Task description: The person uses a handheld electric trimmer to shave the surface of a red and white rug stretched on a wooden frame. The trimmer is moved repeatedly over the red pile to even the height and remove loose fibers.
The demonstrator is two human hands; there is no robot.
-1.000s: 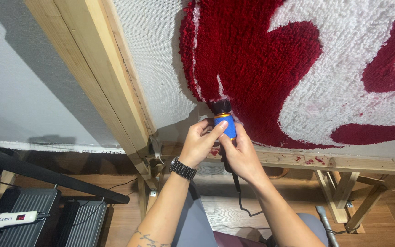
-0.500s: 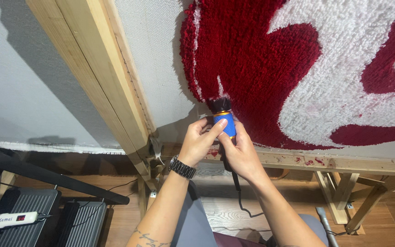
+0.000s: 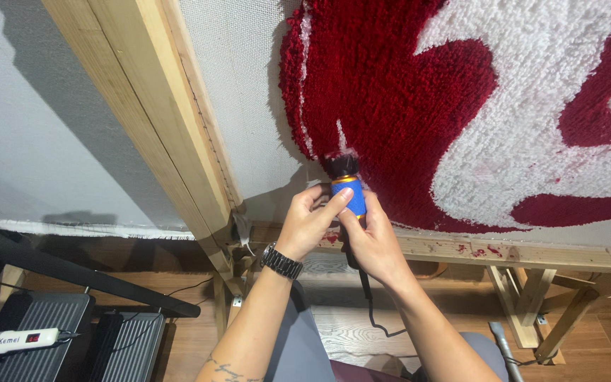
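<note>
Both hands are clenching a corded trimmer [image 3: 348, 198] by its blue ribbed grip, the left hand [image 3: 307, 225] pinching with its fingers, the right hand [image 3: 373, 240] wrapping below. Its dark head is pressing against the red tufted rug [image 3: 404, 92]; it is looking light, rigid and easy to grip, the pile soft.

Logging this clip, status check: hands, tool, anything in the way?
Both hands, left hand and right hand, grip the blue corded trimmer. Its dark head sits against the red and white tufted rug. Nothing blocking.
</note>
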